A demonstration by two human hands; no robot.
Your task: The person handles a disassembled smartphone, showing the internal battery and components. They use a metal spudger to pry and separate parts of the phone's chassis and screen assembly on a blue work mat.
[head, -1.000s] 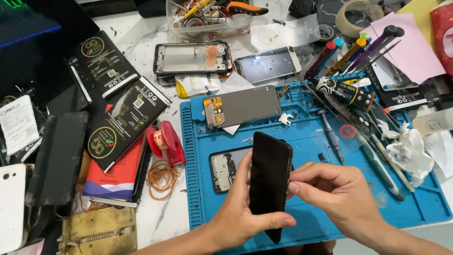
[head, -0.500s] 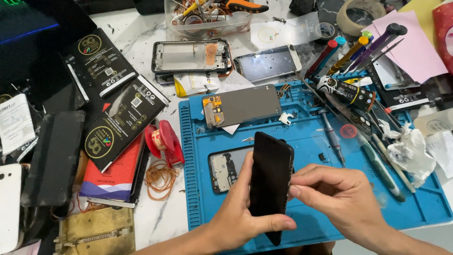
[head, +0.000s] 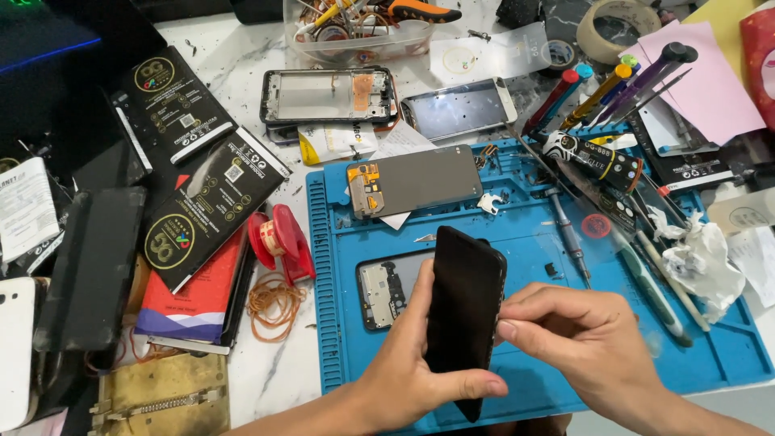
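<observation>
My left hand grips a black phone screen panel from below, holding it upright over a blue work mat. The fingertips of my right hand pinch the panel's right edge. Behind the panel, partly hidden, an opened phone body lies on the mat with its circuit board showing. A grey display part with an orange flex rests at the mat's upper left.
A screwdriver and tools lie on the mat's right, near crumpled tissue. A phone frame and another phone sit beyond the mat. Black packages, a red clamp, rubber bands and dark cases crowd the left.
Both hands keep hold of the black panel in nearly the same pose; the view has shifted only slightly.
</observation>
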